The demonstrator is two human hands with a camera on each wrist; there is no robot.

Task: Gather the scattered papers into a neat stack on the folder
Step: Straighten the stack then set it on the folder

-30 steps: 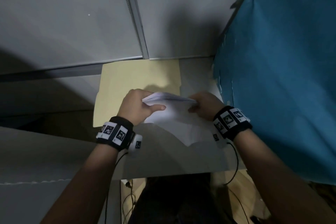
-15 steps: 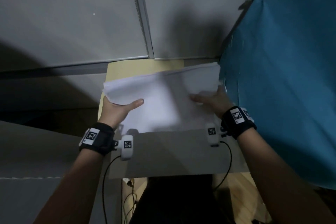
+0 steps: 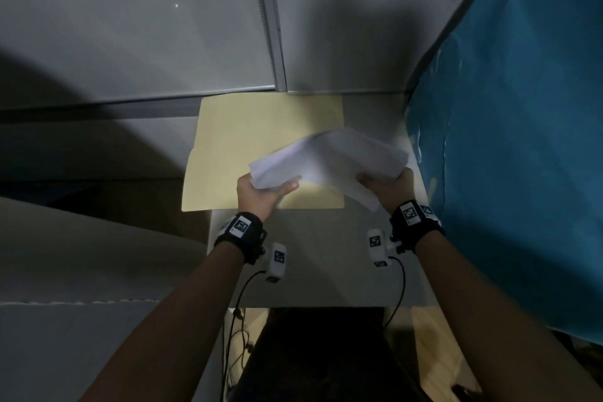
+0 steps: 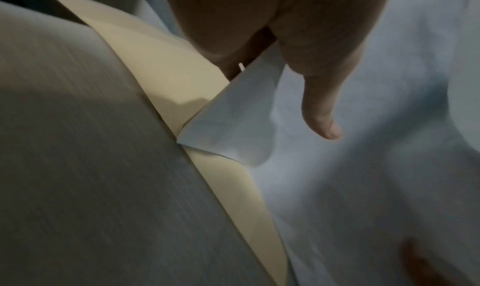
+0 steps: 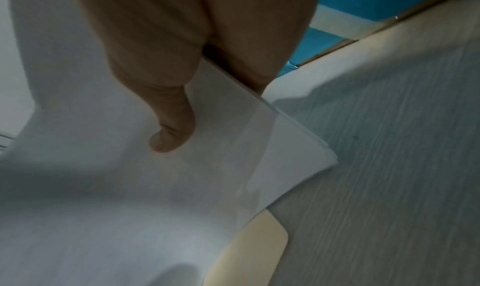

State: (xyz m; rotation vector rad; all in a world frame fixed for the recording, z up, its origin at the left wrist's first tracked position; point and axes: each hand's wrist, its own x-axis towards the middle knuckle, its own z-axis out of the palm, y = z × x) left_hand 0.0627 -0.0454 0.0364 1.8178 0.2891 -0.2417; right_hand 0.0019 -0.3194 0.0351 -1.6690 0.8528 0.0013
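Both hands grip the papers (image 3: 326, 160) mid-frame, left hand (image 3: 261, 194) and right hand (image 3: 386, 186) pinching opposite ends, buckled above the folder (image 3: 248, 140). I'd pull them flat, square edges, then lower.

White papers (image 3: 329, 158) were bowed upward, lifted above the near right part of a flat manila folder (image 3: 248, 140).

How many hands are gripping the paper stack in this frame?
2. The left hand holds the near-left corner of the paper stack; the right hand holds its right edge, above the folder. The sheet count cannot be told.
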